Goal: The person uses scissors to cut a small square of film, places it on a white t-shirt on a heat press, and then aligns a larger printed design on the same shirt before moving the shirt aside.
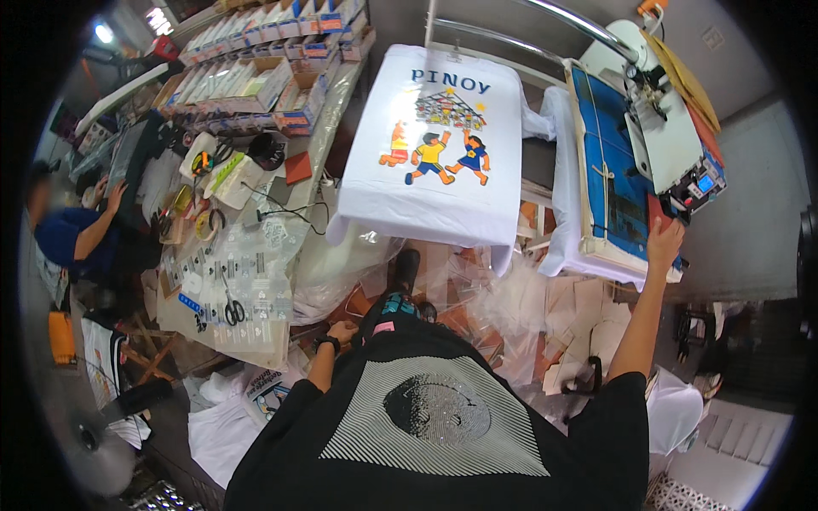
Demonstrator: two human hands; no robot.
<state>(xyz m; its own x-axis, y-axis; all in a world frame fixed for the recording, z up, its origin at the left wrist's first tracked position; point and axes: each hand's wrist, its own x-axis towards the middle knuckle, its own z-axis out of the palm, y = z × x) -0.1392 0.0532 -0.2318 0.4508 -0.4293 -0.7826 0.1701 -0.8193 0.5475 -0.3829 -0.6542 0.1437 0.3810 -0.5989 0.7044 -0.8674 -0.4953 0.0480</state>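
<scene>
My right hand (pixel 665 244) is at the front of a heat press (pixel 673 140), its fingers curled at a dark handle (pixel 676 209) below the control box with a lit screen. Beside it lies a blue press bed (pixel 609 162) with a pale frame, a string across it and white cloth around its edges. My left hand (pixel 342 332), with a black watch at the wrist, hangs low by my side; its fingers are too small to make out. In front of me a white T-shirt (pixel 426 200) with a colourful print of children lies spread over a board.
On the left, a table (pixel 264 328) carries scissors (pixel 232 308), tape rolls, a cable and plastic sheets. Boxes (pixel 256 85) of packets stand behind. A person in blue (pixel 72 243) works at far left. Clear plastic and paper scraps (pixel 511 298) litter the floor.
</scene>
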